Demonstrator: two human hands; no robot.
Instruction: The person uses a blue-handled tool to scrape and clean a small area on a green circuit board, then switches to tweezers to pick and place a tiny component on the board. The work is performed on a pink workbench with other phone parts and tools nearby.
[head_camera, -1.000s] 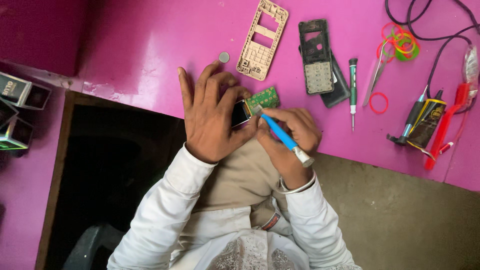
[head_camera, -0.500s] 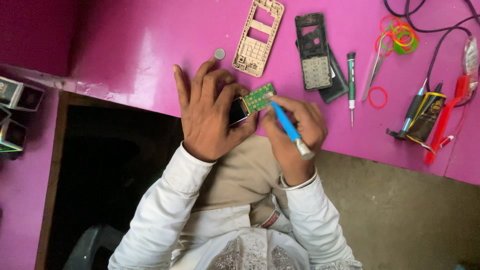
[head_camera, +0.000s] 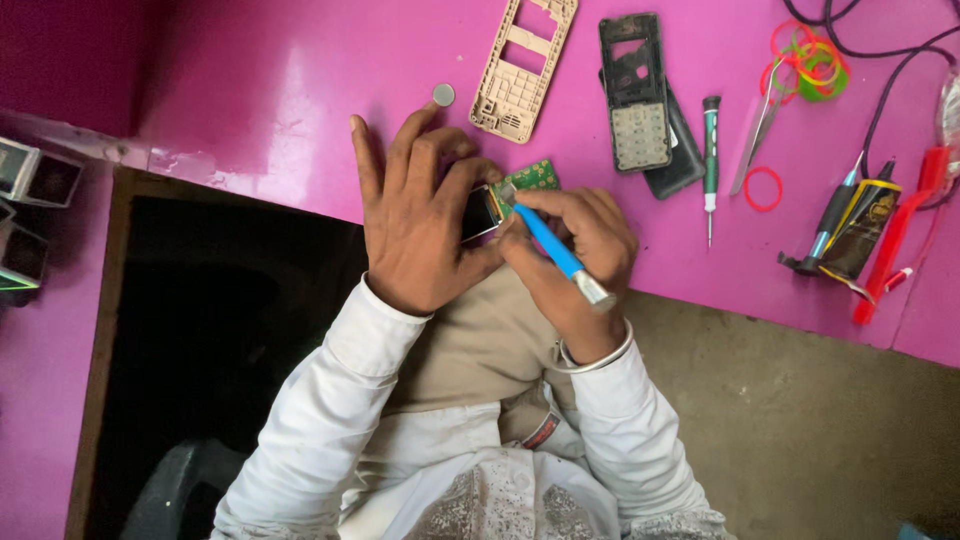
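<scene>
Left of the hands (head_camera: 420, 225) the pink tabletop (head_camera: 250, 90) is free; ahead, a coin cell (head_camera: 443, 95) and beige phone frame (head_camera: 523, 65) block the way.

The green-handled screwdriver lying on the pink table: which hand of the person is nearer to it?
Right. The right hand, holding a blue tool, is just beside the green-handled screwdriver. The left hand is farther away, on the circuit board.

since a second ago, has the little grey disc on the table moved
No: the grey disc sits in the same spot just left of the beige phone frame as before.
</scene>
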